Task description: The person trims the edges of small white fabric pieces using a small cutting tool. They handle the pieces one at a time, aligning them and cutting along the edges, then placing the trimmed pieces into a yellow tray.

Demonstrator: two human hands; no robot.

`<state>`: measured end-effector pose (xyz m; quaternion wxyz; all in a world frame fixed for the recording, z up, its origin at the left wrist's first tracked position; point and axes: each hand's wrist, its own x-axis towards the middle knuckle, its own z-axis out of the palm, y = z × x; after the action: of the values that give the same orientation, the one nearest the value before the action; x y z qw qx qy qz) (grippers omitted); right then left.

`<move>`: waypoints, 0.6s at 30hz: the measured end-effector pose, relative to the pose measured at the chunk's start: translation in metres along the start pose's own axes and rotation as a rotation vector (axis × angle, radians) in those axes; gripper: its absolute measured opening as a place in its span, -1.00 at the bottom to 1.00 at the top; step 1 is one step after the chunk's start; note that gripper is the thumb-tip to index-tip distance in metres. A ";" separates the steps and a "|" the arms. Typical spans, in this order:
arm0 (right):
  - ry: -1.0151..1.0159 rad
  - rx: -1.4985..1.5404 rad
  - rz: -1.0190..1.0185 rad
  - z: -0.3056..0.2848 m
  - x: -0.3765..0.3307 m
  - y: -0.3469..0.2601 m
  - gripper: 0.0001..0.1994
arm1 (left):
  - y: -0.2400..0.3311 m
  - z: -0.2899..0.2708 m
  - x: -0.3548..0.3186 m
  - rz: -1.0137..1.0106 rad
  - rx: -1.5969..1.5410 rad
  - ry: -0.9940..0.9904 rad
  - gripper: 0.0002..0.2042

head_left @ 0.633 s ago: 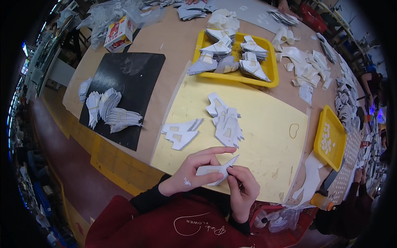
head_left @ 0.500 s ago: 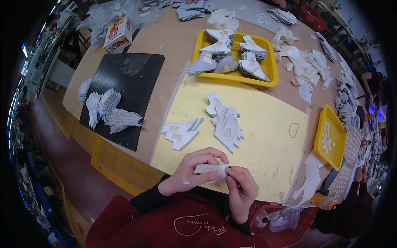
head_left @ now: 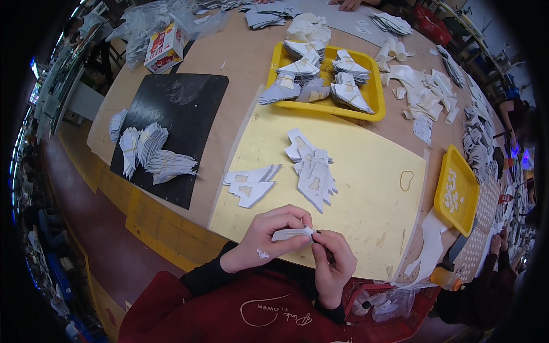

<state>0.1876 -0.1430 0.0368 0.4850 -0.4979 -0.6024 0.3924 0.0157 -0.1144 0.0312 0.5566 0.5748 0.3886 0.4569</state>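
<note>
A white cut-out piece (head_left: 287, 234) is pinched between the thumb and fingers of my left hand (head_left: 260, 240), edge turned up. At its right end my right hand (head_left: 336, 254) is closed, thumb and fingertips together, with a small dark tip showing there; what it belongs to is hidden. Both hands are above the near edge of the yellow board (head_left: 366, 188). Just beyond them lie a small pair of white pieces (head_left: 250, 191) with beige patches and a loose overlapping pile of similar pieces (head_left: 313, 174).
Banded bundles (head_left: 151, 148) rest on a black mat (head_left: 189, 108) at left. A yellow tray (head_left: 378, 106) of stacked pieces stands at the back. Rightward are a rubber band (head_left: 406, 180), a smaller yellow tray (head_left: 472, 191) and a red basket (head_left: 412, 320). Another person's hand (head_left: 346, 4) shows at the far edge.
The white piece has tilted in my fingers, so its face shows less and its edge more. My hands stay nearly in place. Another person's hand has come in at the far edge.
</note>
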 end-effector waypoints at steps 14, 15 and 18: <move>0.011 0.036 0.004 0.003 -0.001 0.002 -0.82 | 0.002 0.002 0.000 -0.014 0.011 0.018 -0.89; 0.009 0.045 0.013 0.003 -0.002 0.002 -0.82 | 0.002 0.002 0.000 -0.015 0.011 0.018 -0.89; 0.007 0.077 0.034 0.002 -0.002 0.003 -0.81 | 0.002 0.001 0.000 -0.017 0.000 0.015 -0.89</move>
<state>0.1860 -0.1449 0.0333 0.4993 -0.4902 -0.5767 0.4217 0.0167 -0.1152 0.0330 0.5577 0.5679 0.3976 0.4565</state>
